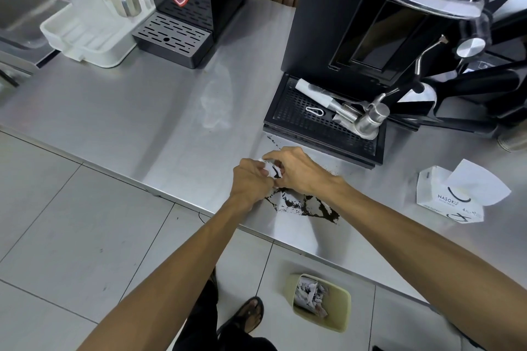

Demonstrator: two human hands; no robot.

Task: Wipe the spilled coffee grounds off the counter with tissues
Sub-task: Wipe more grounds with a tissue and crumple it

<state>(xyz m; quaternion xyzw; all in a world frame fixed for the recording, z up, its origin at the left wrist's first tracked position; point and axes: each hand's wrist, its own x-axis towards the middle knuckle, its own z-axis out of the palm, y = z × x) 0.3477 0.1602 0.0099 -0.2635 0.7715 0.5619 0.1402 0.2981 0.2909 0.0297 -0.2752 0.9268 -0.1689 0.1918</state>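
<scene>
My left hand (249, 179) and my right hand (296, 171) meet just above the steel surface (142, 111), close to its front edge. The fingers of both are curled and clamped on one crumpled white tissue (269, 170), which is bunched between them and shows a dark smear on its folds. The two hands touch each other around it. The spilled coffee grounds (305, 206) lie on the surface directly below and to the right of my hands, in dark streaks and clumps that pass under my right wrist. A thinner trail of specks (271, 139) runs from there toward the corner of the black drip tray (296, 120) of the coffee machine (328, 23). The white tissue box (445, 199) sits on the surface well to my right, with one sheet standing out of its top. Down on the tiled floor (71, 222) stands a pale green bin (339, 310) with crumpled tissues in it.
</scene>
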